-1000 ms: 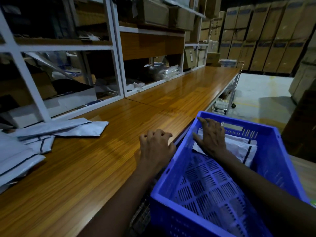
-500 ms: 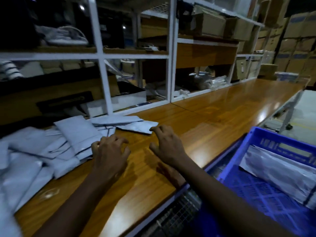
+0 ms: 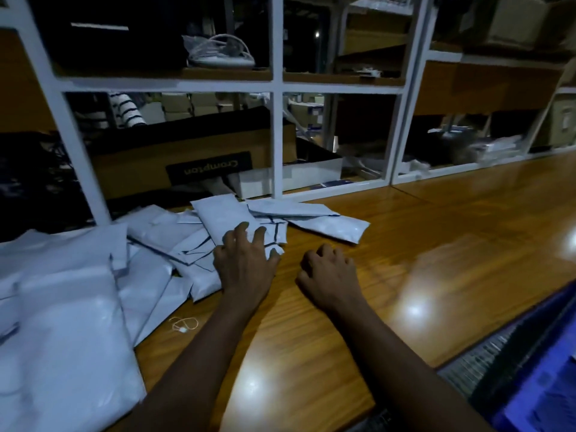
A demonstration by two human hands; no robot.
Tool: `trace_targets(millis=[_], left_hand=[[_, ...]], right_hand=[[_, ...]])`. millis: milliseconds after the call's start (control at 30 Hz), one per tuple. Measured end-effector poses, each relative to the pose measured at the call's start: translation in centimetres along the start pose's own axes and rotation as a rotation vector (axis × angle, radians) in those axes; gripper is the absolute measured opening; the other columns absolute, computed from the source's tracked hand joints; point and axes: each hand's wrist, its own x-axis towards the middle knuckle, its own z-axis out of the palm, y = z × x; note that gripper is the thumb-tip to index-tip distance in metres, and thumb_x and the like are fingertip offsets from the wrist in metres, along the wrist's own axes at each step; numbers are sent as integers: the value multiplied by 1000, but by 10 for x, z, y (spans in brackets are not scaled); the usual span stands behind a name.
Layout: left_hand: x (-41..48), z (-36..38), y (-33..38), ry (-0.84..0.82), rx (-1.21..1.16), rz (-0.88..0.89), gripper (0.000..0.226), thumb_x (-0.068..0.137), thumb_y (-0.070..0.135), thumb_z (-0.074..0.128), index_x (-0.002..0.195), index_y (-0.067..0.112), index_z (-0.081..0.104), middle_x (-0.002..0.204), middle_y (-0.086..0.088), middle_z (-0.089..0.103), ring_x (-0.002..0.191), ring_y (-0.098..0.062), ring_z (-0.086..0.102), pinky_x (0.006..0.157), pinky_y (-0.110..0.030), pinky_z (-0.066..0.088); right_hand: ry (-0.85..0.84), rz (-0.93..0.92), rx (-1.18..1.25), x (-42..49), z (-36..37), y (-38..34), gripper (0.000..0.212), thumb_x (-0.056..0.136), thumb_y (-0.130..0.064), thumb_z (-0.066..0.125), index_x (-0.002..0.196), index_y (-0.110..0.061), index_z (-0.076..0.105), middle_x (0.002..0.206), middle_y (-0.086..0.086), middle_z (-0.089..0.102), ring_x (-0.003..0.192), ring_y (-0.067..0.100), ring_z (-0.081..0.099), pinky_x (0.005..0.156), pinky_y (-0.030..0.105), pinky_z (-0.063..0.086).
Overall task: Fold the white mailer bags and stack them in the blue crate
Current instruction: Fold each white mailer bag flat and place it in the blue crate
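Note:
A loose pile of white mailer bags covers the left part of the wooden table. My left hand lies over the pile's right edge, fingers spread and reaching onto a bag with dark stripes. My right hand hovers just right of it over bare wood, fingers loosely curled and holding nothing. One flat mailer lies apart at the pile's far right. Only a corner of the blue crate shows at the bottom right edge.
White-framed shelving rises along the table's far side, with a brown carton and boxes behind it. A small loop of string lies on the wood near the pile. A metal wire rack sits between table edge and crate.
The view has swung left from the crate to the pile. My right hand left the crate and came over the table; my left hand moved onto the mailers.

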Motion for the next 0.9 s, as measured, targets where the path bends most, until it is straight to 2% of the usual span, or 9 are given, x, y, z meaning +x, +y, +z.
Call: trace_targets(millis=[100, 167, 233, 333, 467, 533, 633, 733, 900], left_hand=[[5, 17, -1, -79, 36, 18, 59, 86, 49, 64, 139, 27, 54, 151, -13, 38, 138, -38, 31, 105, -59, 27], [7, 21, -3, -169, 79, 24, 55, 96, 52, 49, 148, 37, 38, 161, -10, 19, 147, -39, 11, 112, -63, 12], [9, 20, -3, -228, 108, 16, 46, 102, 49, 36, 148, 43, 34, 164, -5, 10, 149, -38, 0, 114, -64, 5], [6, 18, -4, -197, 108, 47, 36, 101, 38, 44, 137, 40, 48, 158, -2, 24, 146, -33, 12, 114, -59, 18], [2, 12, -4, 16, 73, 105, 25, 85, 25, 72, 110, 24, 70, 125, -2, 59, 115, -29, 49, 89, -49, 42], [-1, 8, -3, 98, 41, 129, 19, 79, 22, 78, 97, 20, 72, 110, -2, 65, 100, -29, 57, 77, -44, 46], [-14, 0, -2, 168, -69, 178, 14, 80, 22, 77, 92, 18, 71, 107, -3, 65, 95, -29, 57, 74, -40, 45], [-28, -10, -1, 135, -200, 232, 10, 82, 24, 74, 91, 22, 71, 109, 1, 64, 99, -23, 55, 77, -36, 43], [-49, -26, 1, -106, -511, 460, 3, 73, 24, 71, 74, 24, 73, 99, 8, 68, 94, -8, 56, 76, -27, 43]], right_hand=[[20, -7, 0, 0, 2, 2, 33, 91, -46, 45, 114, -25, 57, 120, 5, 50, 111, 28, 44, 86, 41, 33], [18, -9, 6, 1, 1, 2, 33, 91, -46, 46, 114, -25, 57, 120, 5, 50, 112, 28, 43, 87, 41, 33], [13, -7, 11, 1, 0, 1, 33, 91, -45, 46, 114, -24, 57, 121, 5, 50, 112, 28, 43, 88, 42, 33], [3, -2, 16, 1, -1, 1, 33, 92, -45, 46, 114, -24, 57, 121, 6, 50, 112, 29, 43, 88, 41, 33], [44, -2, 90, -2, -3, 3, 30, 92, -43, 50, 114, -25, 57, 119, 3, 50, 109, 26, 45, 87, 40, 35], [99, 13, 149, -2, -4, 5, 28, 92, -41, 52, 115, -26, 58, 118, 1, 50, 108, 23, 46, 87, 40, 38], [153, 20, 251, -5, -8, 7, 24, 91, -36, 56, 112, -25, 60, 113, -1, 51, 105, 21, 48, 84, 40, 42], [216, 5, 274, -7, -12, 9, 21, 88, -31, 62, 107, -23, 62, 108, 0, 54, 101, 23, 50, 81, 40, 43], [287, 82, 363, -12, -23, 23, 26, 83, -28, 57, 103, -16, 68, 102, 7, 58, 100, 31, 53, 80, 44, 46]])
